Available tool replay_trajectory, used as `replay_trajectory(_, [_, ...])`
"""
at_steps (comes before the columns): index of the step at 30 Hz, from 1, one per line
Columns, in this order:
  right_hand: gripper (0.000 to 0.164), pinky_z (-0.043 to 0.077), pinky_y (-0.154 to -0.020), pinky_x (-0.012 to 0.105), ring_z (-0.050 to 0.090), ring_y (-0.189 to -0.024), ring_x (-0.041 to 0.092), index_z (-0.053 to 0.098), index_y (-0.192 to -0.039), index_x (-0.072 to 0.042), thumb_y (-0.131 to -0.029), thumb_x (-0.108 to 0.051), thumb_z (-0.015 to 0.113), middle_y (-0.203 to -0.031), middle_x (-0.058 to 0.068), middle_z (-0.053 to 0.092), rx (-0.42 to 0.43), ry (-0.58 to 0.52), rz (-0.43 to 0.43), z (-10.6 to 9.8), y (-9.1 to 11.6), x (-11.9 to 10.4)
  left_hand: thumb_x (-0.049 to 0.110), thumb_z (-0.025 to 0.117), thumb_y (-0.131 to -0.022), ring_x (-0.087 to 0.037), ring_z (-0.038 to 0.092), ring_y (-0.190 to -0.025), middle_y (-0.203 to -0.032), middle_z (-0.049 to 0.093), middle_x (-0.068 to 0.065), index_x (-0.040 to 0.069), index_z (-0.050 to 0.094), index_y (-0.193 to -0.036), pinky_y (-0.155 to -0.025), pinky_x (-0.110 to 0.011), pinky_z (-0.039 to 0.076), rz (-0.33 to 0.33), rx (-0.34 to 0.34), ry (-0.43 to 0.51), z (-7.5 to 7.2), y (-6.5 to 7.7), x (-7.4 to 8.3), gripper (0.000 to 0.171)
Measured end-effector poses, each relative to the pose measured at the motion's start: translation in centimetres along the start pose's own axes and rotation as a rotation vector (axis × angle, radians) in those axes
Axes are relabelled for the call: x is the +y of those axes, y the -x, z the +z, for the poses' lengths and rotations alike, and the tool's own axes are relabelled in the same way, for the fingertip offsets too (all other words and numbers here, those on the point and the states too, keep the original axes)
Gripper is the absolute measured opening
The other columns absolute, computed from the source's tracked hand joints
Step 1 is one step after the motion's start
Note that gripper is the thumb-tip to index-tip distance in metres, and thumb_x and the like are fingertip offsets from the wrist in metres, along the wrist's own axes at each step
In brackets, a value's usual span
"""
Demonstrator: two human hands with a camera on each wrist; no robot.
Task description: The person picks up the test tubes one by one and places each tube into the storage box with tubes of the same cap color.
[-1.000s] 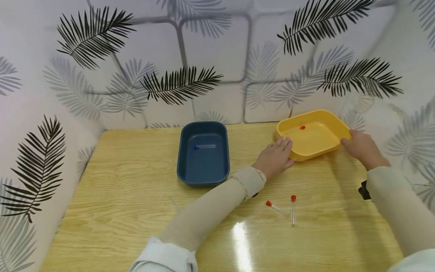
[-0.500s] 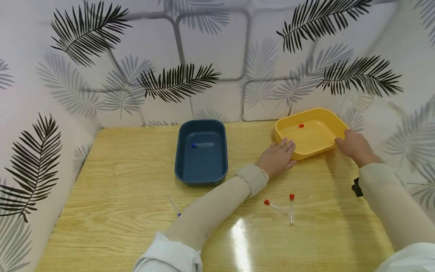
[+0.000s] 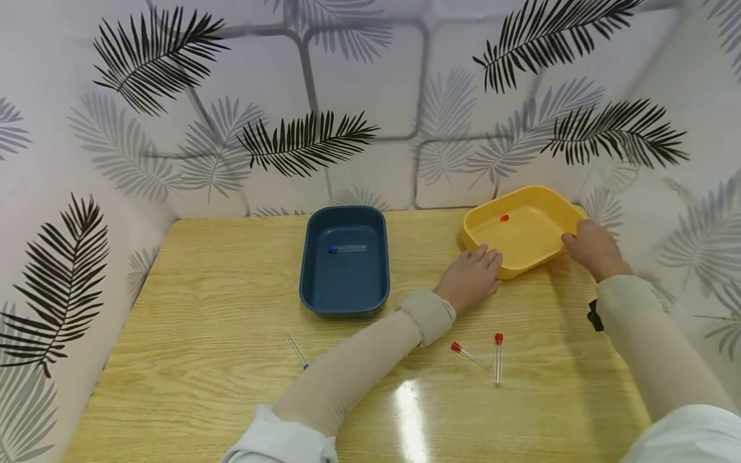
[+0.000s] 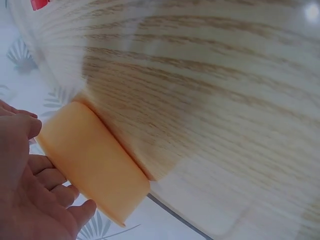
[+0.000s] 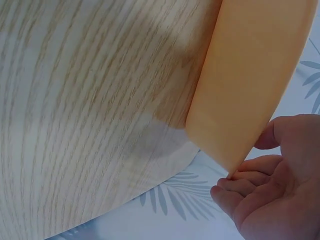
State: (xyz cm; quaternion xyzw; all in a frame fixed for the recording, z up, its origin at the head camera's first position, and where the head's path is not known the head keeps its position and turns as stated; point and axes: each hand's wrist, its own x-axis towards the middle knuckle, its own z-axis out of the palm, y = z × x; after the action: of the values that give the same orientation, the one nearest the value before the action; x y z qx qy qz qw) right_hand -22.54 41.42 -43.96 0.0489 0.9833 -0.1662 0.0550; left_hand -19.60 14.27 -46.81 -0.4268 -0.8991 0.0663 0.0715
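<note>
A yellow tray (image 3: 521,238) stands at the back right of the table, a red cap (image 3: 505,218) showing inside it. My left hand (image 3: 469,276) rests its loosely extended fingers on the tray's near left rim, the thumb apart from them. In the left wrist view those fingertips lie along the rim's edge. At the opposite end my right hand (image 3: 593,247) pinches the tray's right corner; the right wrist view has thumb and fingers (image 5: 250,180) meeting at that rim. Two red-capped test tubes (image 3: 498,360) lie on the table in front of the tray.
A dark blue tray (image 3: 345,283) holding a blue-capped test tube (image 3: 348,249) stands left of the yellow one. Another blue-capped tube (image 3: 297,351) lies by my left forearm, its lower end near the sleeve. A patterned cloth wall (image 3: 370,77) borders the table (image 3: 220,289).
The yellow tray has shifted slightly left and turned a little, with my right hand moving left along with it. My left hand stays against its near left side.
</note>
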Motion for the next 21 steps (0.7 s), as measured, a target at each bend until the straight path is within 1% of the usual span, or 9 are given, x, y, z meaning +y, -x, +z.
replay_trajectory(3, [0.035,0.036,-0.059,0.045,0.043,-0.065,0.035,0.045,-0.092,0.012,-0.095,-0.021,0.033,-0.081,0.025,0.046,0.01,0.004,-0.021,0.2,-0.3,-0.2,0.042,0.035,-0.099,-0.02,0.033,-0.133,-0.142,0.04,-0.001,0.01,0.036,-0.141,-0.105,-0.038,0.032,-0.005,0.019,-0.016,0.0,0.4,0.1,0.052])
replay_trajectory(7, [0.038,0.035,-0.062,0.047,0.043,-0.068,0.037,0.045,-0.09,0.012,-0.097,-0.022,0.028,-0.086,0.029,0.046,0.011,0.009,-0.051,0.2,-0.8,-0.7,0.042,0.031,-0.1,-0.019,0.032,-0.133,-0.144,0.038,-0.001,0.01,0.034,-0.142,-0.106,-0.039,0.03,-0.015,0.019,-0.03,0.1,0.9,0.2,0.053])
replay_trajectory(9, [0.038,0.036,-0.061,0.047,0.044,-0.068,0.036,0.045,-0.088,0.011,-0.096,-0.023,0.029,-0.085,0.028,0.047,0.0,0.007,-0.052,0.2,-1.1,-1.1,0.042,0.029,-0.101,-0.019,0.032,-0.134,-0.145,0.038,0.0,0.011,0.033,-0.143,-0.106,-0.04,0.029,-0.018,0.021,-0.034,0.1,1.2,0.2,0.053])
replay_trajectory(12, [0.038,0.036,-0.059,0.045,0.045,-0.065,0.035,0.046,-0.083,0.008,-0.096,-0.024,0.031,-0.079,0.025,0.048,-0.01,0.015,-0.049,0.4,-1.5,-1.7,0.042,0.027,-0.101,-0.019,0.033,-0.133,-0.145,0.038,0.0,0.011,0.033,-0.144,-0.107,-0.04,0.029,-0.015,0.027,-0.037,0.2,1.6,0.4,0.053])
replay_trajectory(14, [0.037,0.037,-0.059,0.045,0.046,-0.064,0.035,0.047,-0.082,0.007,-0.095,-0.024,0.032,-0.076,0.023,0.048,-0.01,0.027,-0.047,0.5,-1.7,-2.1,0.041,0.026,-0.102,-0.019,0.032,-0.134,-0.146,0.036,-0.001,0.01,0.032,-0.144,-0.107,-0.04,0.028,-0.007,0.013,-0.031,0.1,1.9,0.5,0.053])
replay_trajectory(18, [0.038,0.038,-0.061,0.048,0.048,-0.067,0.037,0.048,-0.086,0.01,-0.094,-0.024,0.034,-0.08,0.026,0.051,0.006,0.044,-0.052,0.9,-2.2,-2.5,0.04,0.024,-0.102,-0.019,0.029,-0.135,-0.147,0.034,-0.002,0.01,0.029,-0.145,-0.109,-0.04,0.023,0.011,-0.016,-0.009,0.0,2.4,0.8,0.053])
replay_trajectory(21, [0.037,0.038,-0.062,0.046,0.047,-0.069,0.036,0.048,-0.089,0.009,-0.094,-0.025,0.035,-0.081,0.024,0.051,-0.004,0.037,-0.047,1.2,-2.6,-2.8,0.039,0.025,-0.102,-0.018,0.03,-0.135,-0.146,0.036,0.0,0.01,0.031,-0.145,-0.109,-0.039,0.024,0.02,-0.004,-0.01,-0.1,2.7,1.0,0.051])
